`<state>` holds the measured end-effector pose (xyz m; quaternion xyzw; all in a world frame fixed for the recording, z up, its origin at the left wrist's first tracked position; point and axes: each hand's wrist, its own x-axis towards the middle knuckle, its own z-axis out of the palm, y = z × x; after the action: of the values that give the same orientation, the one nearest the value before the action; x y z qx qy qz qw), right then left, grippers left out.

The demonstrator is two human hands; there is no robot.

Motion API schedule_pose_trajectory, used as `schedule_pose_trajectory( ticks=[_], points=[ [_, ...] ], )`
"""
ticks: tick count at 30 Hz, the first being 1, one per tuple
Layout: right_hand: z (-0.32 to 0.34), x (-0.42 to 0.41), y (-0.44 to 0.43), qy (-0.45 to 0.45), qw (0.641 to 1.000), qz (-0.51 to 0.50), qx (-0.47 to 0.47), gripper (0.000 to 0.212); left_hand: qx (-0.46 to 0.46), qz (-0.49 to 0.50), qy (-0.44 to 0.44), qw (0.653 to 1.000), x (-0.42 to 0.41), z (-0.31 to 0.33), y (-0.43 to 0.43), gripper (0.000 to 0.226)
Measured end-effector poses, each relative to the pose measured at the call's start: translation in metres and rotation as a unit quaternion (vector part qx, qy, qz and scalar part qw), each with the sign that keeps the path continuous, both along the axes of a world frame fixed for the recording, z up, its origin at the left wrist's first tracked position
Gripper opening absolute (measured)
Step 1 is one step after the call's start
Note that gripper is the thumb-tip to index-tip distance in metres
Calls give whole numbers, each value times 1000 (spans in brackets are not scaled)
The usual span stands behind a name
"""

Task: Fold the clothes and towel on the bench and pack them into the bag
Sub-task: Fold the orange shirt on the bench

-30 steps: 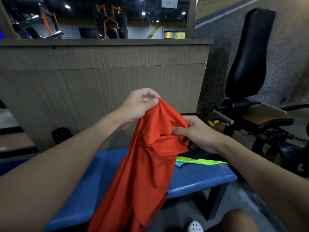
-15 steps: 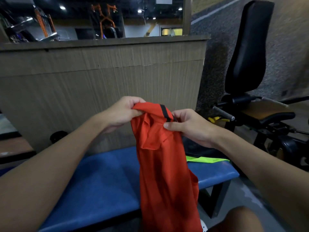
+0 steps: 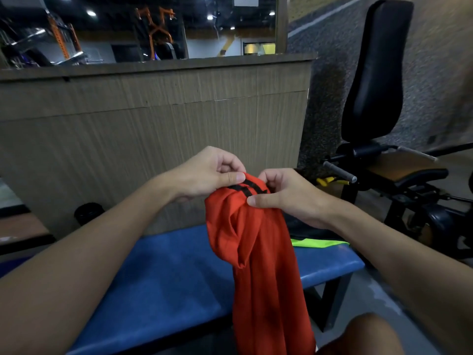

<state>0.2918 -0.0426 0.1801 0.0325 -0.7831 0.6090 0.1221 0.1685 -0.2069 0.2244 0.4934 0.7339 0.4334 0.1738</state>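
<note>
Both hands clamped on orange garment [image 3: 258, 254]: left hand [image 3: 207, 172] and right hand [image 3: 286, 196] pinched at black-striped top edge, above blue bench [image 3: 163, 272]; green cloth [image 3: 320, 243] laid at bench's right end.

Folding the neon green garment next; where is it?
Head view: the neon green garment lies at the right end of the blue bench, just right of the red shirt.

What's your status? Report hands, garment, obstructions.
Left hand and right hand pinch the orange garment at its black-striped top edge. It hangs bunched, unfolded, in front of the blue bench. Neon-green clothing on bench's right end; no bag visible.
</note>
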Motion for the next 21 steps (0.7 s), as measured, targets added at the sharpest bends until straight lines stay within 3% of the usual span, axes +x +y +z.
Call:
schedule_pose_trajectory(
  ticks=[3,4,7,10,12,14,15,18,21],
  points=[
    [-9,5,6,-72,993,82,-49,50,46,-41,6,998,-4,3,-4,11],
    [-12,7,9,-100,988,105,-58,48,54,-57,2,997,-5,5,-8,9],
    [-18,13,15,-135,984,117,-18,15,34,-49,-7,998,-10,12,-18,16],
    [-17,8,11,-79,996,34,35,12,-80,1,6,997,-9,15,-24,21],
    [-14,1,4,-35,999,-17,38,16,-166,24,80,983,-7,10,-20,51],
    [-8,-4,-4,0,998,-37,41,20,-192,18,140,971,0,4,-15,64],
    [-5,-6,-8,12,998,-40,40,23,-189,1,140,972,2,1,-13,62],
    [1,-8,-11,29,998,-47,30,27,-158,-36,129,978,-1,-7,-12,21],
    [1,-2,-4,-4,1000,-8,8,18,-66,-16,106,992,-4,-3,-15,6]
  ],
)
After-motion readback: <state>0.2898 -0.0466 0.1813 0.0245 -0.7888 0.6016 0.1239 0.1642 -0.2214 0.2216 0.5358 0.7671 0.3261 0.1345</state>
